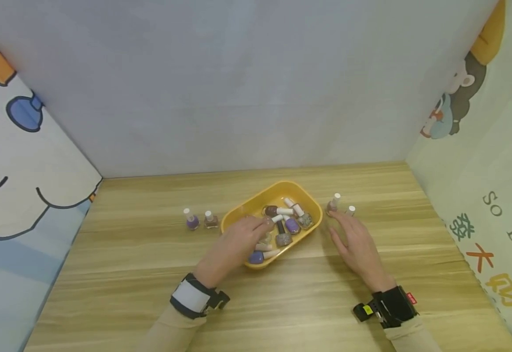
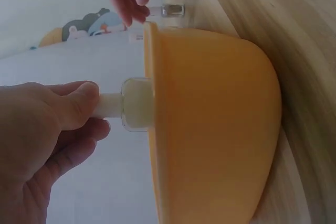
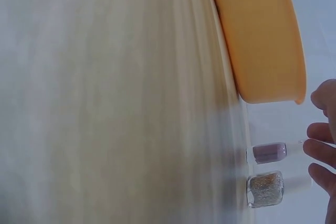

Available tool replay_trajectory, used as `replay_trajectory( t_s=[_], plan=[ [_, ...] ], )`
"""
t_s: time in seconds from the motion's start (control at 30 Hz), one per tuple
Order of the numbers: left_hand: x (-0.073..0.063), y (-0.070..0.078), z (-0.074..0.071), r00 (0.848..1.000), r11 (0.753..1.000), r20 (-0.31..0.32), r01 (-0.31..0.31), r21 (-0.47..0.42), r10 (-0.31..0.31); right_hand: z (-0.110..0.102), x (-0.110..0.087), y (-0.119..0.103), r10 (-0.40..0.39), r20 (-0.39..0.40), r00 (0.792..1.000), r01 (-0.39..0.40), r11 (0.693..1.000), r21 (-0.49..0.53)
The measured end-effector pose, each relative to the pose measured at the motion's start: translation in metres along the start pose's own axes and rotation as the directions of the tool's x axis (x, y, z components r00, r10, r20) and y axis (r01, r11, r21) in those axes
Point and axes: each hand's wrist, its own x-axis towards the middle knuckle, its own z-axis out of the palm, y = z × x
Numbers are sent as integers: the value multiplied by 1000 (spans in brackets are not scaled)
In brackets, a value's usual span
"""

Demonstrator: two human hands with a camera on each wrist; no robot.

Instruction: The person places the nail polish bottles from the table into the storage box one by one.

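Observation:
My left hand (image 1: 238, 242) is over the yellow basket. Its thumb and fingers pinch the white cap of a pale cream nail polish bottle (image 2: 137, 104), whose glass end is down by the basket's rim in the left wrist view. To the basket's right, my right hand (image 1: 359, 244) has loosely bent fingers beside the caps of two standing bottles. One is a mauve nail polish (image 3: 270, 152); the other is a glittery silver nail polish (image 3: 265, 189), mostly covered by the hand in the head view. Nothing is gripped by the right hand.
Several nail polish bottles lie in the yellow basket (image 1: 256, 201), among them a purple one (image 1: 292, 225) and a blue one (image 1: 256, 257). Left of it stand a purple polish (image 1: 192, 221) and a brownish polish (image 1: 211, 221) on the wooden table (image 1: 141, 274).

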Motion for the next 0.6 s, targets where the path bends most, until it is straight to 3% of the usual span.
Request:
replay_trajectory(
  t_s=[0.2,0.43,0.6],
  plan=[
    [-4,-4,7,999,999,27,42,-19,-41,1,-1,0,6,4,1000,-6,1000,0],
    [-8,-9,12,997,997,-30,75,5,-75,2,-1,-1,8,5,1000,-8,1000,3],
    [-12,-12,17,996,996,-36,85,22,-84,2,0,-1,10,7,1000,-10,1000,0]
  ],
)
